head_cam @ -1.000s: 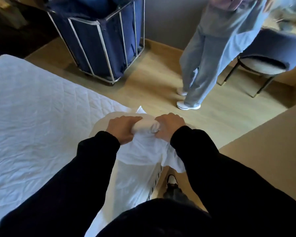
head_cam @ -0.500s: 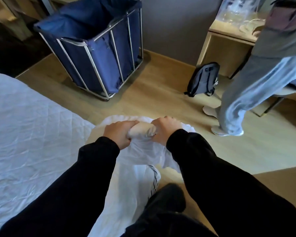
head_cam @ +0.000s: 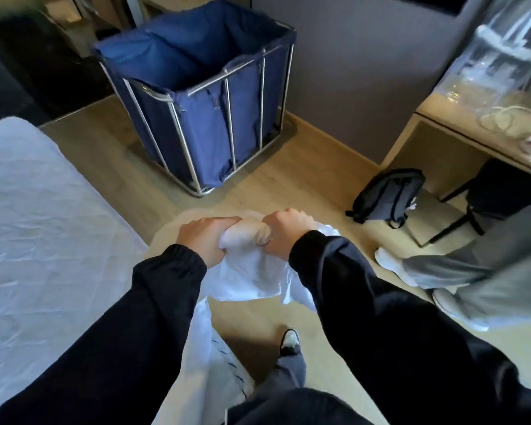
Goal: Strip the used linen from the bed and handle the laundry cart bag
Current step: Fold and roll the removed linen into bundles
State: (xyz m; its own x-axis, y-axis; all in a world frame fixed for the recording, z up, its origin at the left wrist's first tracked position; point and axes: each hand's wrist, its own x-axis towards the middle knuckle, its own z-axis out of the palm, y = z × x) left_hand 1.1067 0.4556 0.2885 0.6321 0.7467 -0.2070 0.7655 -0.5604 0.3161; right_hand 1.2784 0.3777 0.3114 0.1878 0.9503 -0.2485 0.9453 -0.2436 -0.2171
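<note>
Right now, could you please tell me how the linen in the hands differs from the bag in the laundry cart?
The linen is white; the cart bag is dark blue. The linen is bunched into a roll gripped by the left hand and the right hand, its tail hanging loose; the cart bag hangs open inside a metal frame. Both are cloth.

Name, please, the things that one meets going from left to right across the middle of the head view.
bed → left hand → rolled white linen → right hand → backpack → another person's grey trouser leg. The laundry cart stands farther back, above the hands, so it is left out.
</note>
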